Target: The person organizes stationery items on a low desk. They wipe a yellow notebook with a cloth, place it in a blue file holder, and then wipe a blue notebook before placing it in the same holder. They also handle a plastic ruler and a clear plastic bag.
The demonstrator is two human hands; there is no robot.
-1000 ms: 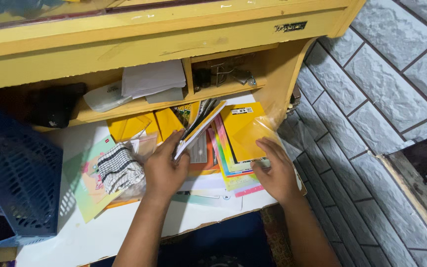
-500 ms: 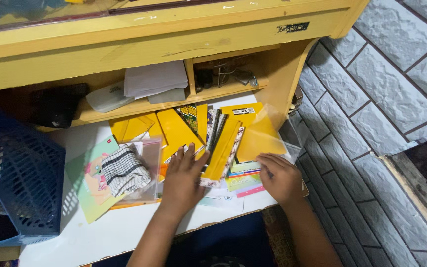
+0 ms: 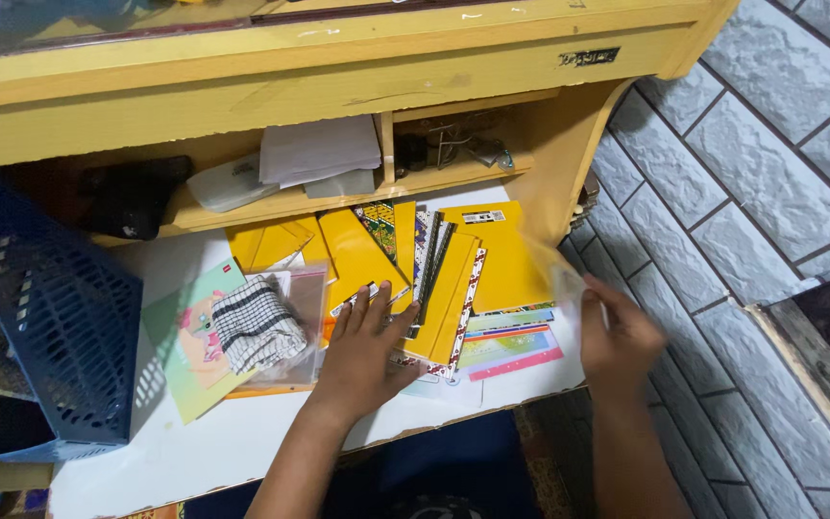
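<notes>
The left hand [image 3: 365,351] lies palm down with its fingers [image 3: 369,306] spread apart and flat, pressing on the fanned stack of yellow booklets [image 3: 453,279] and gripping nothing. The right hand [image 3: 619,336] has its fingers [image 3: 593,306] drawn together, pinching the edge of a clear plastic sleeve [image 3: 554,274] that lifts off the right end of the stack. Under the yellow booklets, colourful striped sheets [image 3: 511,346] stick out toward the shelf's front edge. To the left of the left hand, a black-and-white checked cloth [image 3: 256,327] sits in a clear bag on a green card [image 3: 180,370]. Further left stands a blue plastic basket [image 3: 40,317]. All of this rests on the white shelf [image 3: 242,437] of a yellow wooden cabinet [image 3: 338,67].
</notes>
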